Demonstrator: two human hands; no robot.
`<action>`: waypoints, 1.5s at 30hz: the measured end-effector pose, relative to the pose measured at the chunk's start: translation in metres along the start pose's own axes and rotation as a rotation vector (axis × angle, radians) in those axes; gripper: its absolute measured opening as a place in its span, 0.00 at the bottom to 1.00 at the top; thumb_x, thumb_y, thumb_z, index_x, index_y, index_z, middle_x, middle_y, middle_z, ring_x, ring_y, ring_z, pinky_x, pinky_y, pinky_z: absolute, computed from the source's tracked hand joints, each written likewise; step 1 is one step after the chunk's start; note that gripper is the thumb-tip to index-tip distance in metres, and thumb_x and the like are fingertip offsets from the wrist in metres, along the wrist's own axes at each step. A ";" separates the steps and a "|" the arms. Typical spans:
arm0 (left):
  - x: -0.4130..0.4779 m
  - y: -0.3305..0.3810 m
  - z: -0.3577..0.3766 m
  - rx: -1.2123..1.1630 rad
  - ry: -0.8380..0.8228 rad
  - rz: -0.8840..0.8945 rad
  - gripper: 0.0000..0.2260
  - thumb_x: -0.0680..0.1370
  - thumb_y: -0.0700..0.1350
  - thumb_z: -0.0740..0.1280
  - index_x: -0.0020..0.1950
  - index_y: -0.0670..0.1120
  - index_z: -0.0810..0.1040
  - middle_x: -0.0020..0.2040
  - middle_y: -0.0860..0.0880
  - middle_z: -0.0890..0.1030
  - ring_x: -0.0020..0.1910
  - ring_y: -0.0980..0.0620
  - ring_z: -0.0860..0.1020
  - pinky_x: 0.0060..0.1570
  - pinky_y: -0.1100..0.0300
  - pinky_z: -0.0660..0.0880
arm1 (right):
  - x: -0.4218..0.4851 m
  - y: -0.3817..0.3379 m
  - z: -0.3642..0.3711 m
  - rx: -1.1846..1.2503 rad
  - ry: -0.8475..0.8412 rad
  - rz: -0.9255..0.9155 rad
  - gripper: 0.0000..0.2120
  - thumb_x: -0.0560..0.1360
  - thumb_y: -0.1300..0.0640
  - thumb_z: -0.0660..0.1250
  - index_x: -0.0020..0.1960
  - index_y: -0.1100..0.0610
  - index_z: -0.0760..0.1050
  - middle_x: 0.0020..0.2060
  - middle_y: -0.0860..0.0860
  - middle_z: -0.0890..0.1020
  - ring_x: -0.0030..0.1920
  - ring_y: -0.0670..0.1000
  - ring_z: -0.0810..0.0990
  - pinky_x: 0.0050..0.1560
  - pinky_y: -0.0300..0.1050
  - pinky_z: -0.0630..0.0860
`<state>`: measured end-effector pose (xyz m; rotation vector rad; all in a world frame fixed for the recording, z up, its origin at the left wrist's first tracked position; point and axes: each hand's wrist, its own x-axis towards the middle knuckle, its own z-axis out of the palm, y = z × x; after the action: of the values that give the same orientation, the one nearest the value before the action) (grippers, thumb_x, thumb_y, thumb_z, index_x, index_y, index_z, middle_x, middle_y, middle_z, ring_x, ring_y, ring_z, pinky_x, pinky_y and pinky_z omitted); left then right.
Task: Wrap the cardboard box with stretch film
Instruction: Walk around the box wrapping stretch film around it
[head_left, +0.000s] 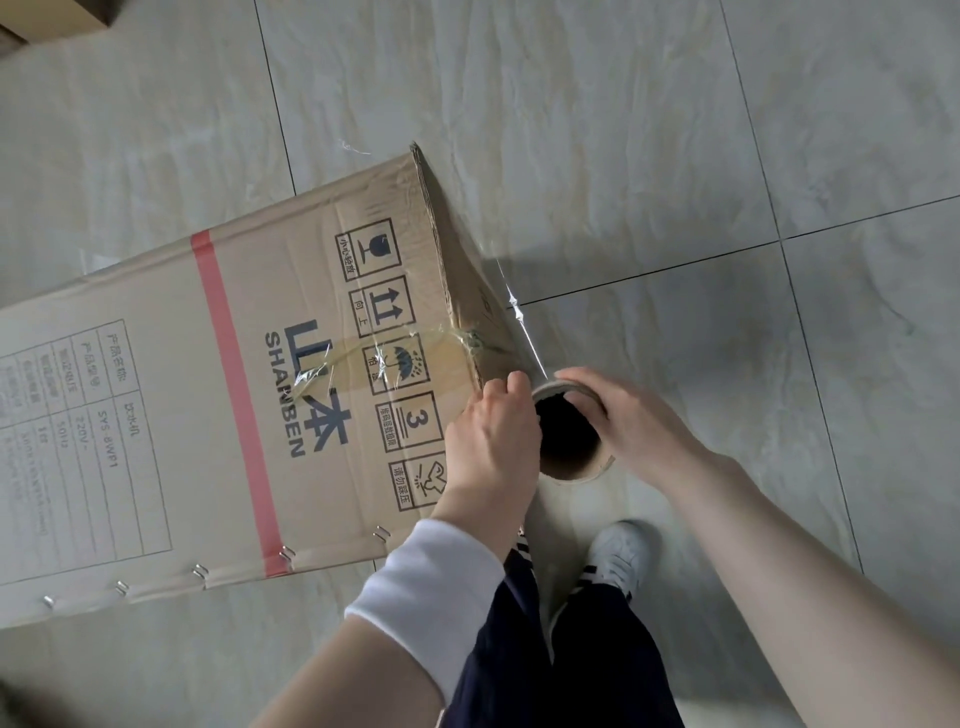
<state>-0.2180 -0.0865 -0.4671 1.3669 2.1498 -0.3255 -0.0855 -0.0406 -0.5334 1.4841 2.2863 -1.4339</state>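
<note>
A tall cardboard box (218, 374) with a pink stripe and printed handling marks lies on the tiled floor. The stretch film roll (569, 436) stands upright at its near right corner, its hollow cardboard core facing me. My left hand (491, 436) grips the roll's left side, next to the box corner. On the roll's right rim, my right hand (628, 421) curls its fingers over the top. A clear strip of film (519, 317) runs from the roll up along the box's right end. Crumpled film clings to the box face (384, 358).
Grey marble-look floor tiles (649, 156) surround the box. My white shoe (623, 556) and dark trousers are just below the roll. Another cardboard piece (47, 18) shows at the top left corner. Metal staples line the box's lower edge.
</note>
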 end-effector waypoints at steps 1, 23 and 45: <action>-0.001 0.000 0.000 0.026 0.016 0.030 0.08 0.80 0.43 0.58 0.59 0.46 0.68 0.56 0.48 0.75 0.55 0.47 0.74 0.39 0.58 0.65 | 0.001 -0.002 0.001 -0.052 -0.028 -0.030 0.16 0.80 0.47 0.55 0.65 0.47 0.71 0.57 0.47 0.81 0.54 0.53 0.79 0.52 0.44 0.73; -0.039 0.001 0.028 -0.115 -0.074 -0.143 0.13 0.80 0.52 0.57 0.59 0.47 0.74 0.57 0.48 0.77 0.51 0.45 0.78 0.44 0.56 0.70 | -0.036 0.005 -0.007 0.088 -0.176 0.118 0.22 0.80 0.46 0.53 0.72 0.51 0.66 0.68 0.51 0.73 0.67 0.51 0.71 0.61 0.37 0.64; -0.021 -0.027 0.059 0.106 0.200 0.384 0.17 0.74 0.48 0.54 0.36 0.47 0.82 0.33 0.53 0.82 0.48 0.53 0.81 0.64 0.47 0.51 | -0.071 -0.002 0.061 0.665 0.258 0.583 0.18 0.79 0.47 0.59 0.65 0.54 0.72 0.59 0.49 0.77 0.56 0.45 0.73 0.53 0.33 0.63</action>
<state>-0.2160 -0.1435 -0.5051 1.9018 1.9862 -0.1578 -0.0736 -0.1337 -0.5317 2.3592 1.2777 -1.9529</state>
